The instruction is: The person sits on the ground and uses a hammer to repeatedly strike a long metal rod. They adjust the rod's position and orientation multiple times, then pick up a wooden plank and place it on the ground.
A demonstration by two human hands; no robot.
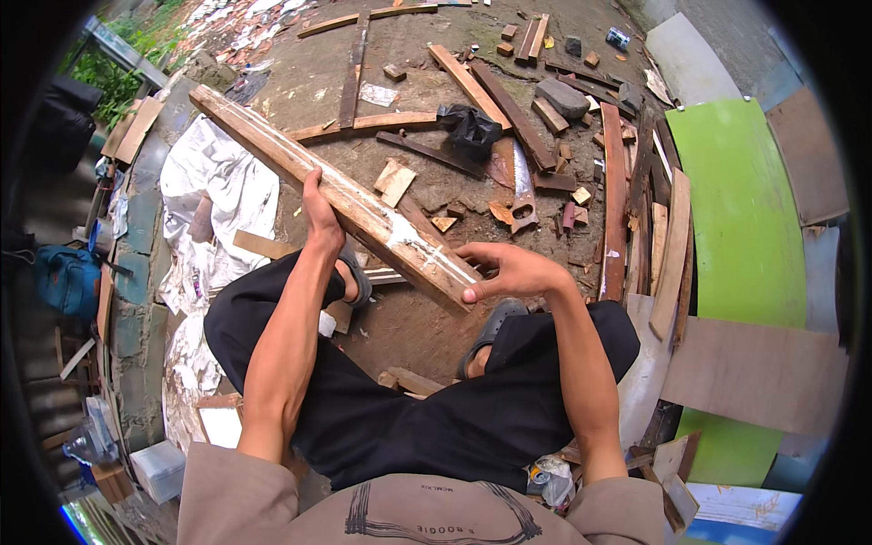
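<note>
A long wooden beam [350, 202], worn brown with white paint streaks along its top, is held slantwise above the ground. Its far end points up to the left, and its near end sits in front of my right knee. My left hand [320, 211] grips the beam from below around its middle, thumb along the side. At the near end, my right hand [513, 271] holds the beam with thumb and fingers around its tip. On the ground beyond lies a handsaw [522, 195] with a wooden handle.
Several loose planks [472, 86] and wood offcuts [394, 182] lie about, with a black plastic bag [470, 132] and a grey stone [561, 97]. White cloth [218, 182] spreads at left. More planks [614, 200] and a green board [736, 200] stand to the right.
</note>
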